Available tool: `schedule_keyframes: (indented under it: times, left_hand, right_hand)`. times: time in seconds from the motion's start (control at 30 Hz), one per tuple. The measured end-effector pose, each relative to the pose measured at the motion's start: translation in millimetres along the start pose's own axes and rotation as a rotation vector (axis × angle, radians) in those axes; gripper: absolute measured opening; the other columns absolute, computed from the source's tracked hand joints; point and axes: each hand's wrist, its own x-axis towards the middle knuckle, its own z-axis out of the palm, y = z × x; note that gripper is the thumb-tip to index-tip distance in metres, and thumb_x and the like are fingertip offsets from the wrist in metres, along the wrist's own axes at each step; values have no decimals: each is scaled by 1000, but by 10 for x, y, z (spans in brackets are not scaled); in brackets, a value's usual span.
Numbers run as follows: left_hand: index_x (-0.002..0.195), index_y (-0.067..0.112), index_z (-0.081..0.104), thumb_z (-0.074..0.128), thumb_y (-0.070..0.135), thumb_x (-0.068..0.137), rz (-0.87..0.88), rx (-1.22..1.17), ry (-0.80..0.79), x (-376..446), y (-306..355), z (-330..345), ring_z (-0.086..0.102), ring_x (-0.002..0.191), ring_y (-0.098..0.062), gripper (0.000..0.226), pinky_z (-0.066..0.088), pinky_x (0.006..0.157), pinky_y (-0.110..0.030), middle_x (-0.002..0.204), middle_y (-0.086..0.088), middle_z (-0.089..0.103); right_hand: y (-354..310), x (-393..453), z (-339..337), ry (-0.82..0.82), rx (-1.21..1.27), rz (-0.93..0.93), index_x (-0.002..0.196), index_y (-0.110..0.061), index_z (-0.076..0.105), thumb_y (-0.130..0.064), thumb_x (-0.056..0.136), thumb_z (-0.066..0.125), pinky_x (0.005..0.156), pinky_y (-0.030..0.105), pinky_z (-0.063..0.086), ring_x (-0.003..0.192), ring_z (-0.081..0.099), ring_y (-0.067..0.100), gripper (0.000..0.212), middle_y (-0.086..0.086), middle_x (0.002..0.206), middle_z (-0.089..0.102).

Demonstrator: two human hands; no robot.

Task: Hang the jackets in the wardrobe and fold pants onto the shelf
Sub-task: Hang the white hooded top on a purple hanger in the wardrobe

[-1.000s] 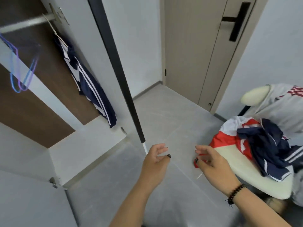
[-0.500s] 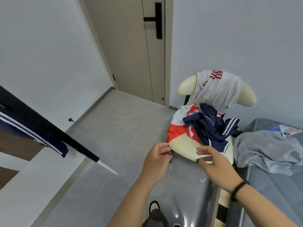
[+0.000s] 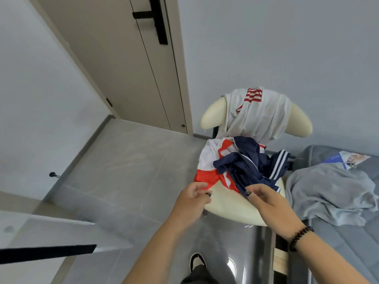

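1. A cream chair (image 3: pixel 231 203) stands on the grey floor (image 3: pixel 127 160), close to the wall and just beside a bed (image 3: pixel 336 242) on the right.
2. On the chair seat lies a heap of clothes: a navy garment (image 3: pixel 250 167) with white stripes is bunched on top of a red and white garment (image 3: pixel 209 165), which spreads toward the seat's left edge.
3. A white top (image 3: pixel 256 115) with a red-striped patch near its collar hangs over the chair's backrest, above the heap.
4. The left hand (image 3: pixel 190 203) reaches to the left front edge of the seat, its fingers loosely curled and relaxed, with the fingertips at the red hem of the red and white garment; whether they pinch the cloth cannot be told.
5. The right hand (image 3: pixel 270 203) is stretched over the front of the seat, fingers bent, with the fingertips at the lower edge of the navy garment; a firm hold on it cannot be made out.
6. A dark bead bracelet (image 3: pixel 299 238) sits on the right wrist.
7. A crumpled grey blanket (image 3: pixel 332 193) lies on the bed, and a printed paper (image 3: pixel 348 160) lies beyond it near the wall.
8. A beige door (image 3: pixel 123 64) with a black handle (image 3: pixel 158 17) is closed behind the chair, to its left.
9. A white panel with a black edge (image 3: pixel 47 253) juts in from the lower left.
10. A shoe (image 3: pixel 196 261) shows on the floor between the forearms.
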Motion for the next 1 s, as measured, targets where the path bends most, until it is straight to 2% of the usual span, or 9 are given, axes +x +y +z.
schedule_keyframes:
  times: [0.17,0.27,0.4,0.5,0.63,0.7,0.77,0.87,1.0]
  left_hand:
    - [114,24,59,59,8,87,-21,46,32,516,370,-22,67,100,-13,31,51,84,-26,105,8,70]
    - [116,24,58,62,8,86,-37,57,37,803,636,68,68,99,-16,34,53,84,-29,106,8,70]
    - [117,26,58,63,11,87,-54,33,75,1208,1033,240,66,99,-11,34,53,89,-30,108,9,70]
    - [117,26,57,63,10,88,-63,-32,131,1463,1328,385,66,100,-8,33,52,89,-28,110,7,69]
    - [116,26,57,62,9,89,-116,-112,177,1783,1572,570,67,100,-11,33,52,91,-31,111,5,70]
    - [117,24,57,60,9,90,-150,-159,198,1886,1616,650,68,99,-13,31,52,93,-32,111,2,70]
    - [118,22,57,59,9,91,-178,-183,215,1950,1629,694,68,99,-13,30,51,96,-33,111,2,69]
    - [116,22,58,57,10,93,-210,-205,248,2014,1627,700,69,97,-10,27,50,97,-34,110,3,71]
    - [115,24,59,60,11,93,-249,-222,285,2024,1597,700,68,100,-10,26,51,95,-33,107,6,73]
  right_hand:
    - [-45,583,-107,6,46,15,89,-35,58,-12,90,59,68,10,40,84,58,-2,23,-20,98,62]
    - [-78,997,-324,-14,53,12,91,-34,59,-13,90,59,69,12,42,82,59,0,21,-17,100,63]
    - [-127,1754,-708,-12,102,52,97,-27,63,-13,89,57,87,36,51,88,61,15,17,-6,103,67]
    - [-189,2373,-944,-42,135,102,104,-20,64,-13,90,55,96,37,49,99,62,16,17,-3,104,66]
    - [-256,3135,-1032,-108,244,262,107,-7,62,-12,93,52,79,32,52,84,61,19,18,7,97,65]
    - [-237,3434,-1004,-109,193,265,114,-1,58,-13,92,52,81,35,52,83,58,19,26,6,91,62]
    - [-226,3686,-983,-49,161,264,122,-8,53,-16,90,54,88,38,52,89,59,20,34,2,93,61]
    - [-214,4029,-922,-1,139,292,129,-12,48,-24,90,57,80,33,46,96,57,24,42,4,108,58]
    - [-184,4377,-801,18,142,296,105,-4,61,-31,85,64,69,28,44,80,55,23,33,7,90,62]
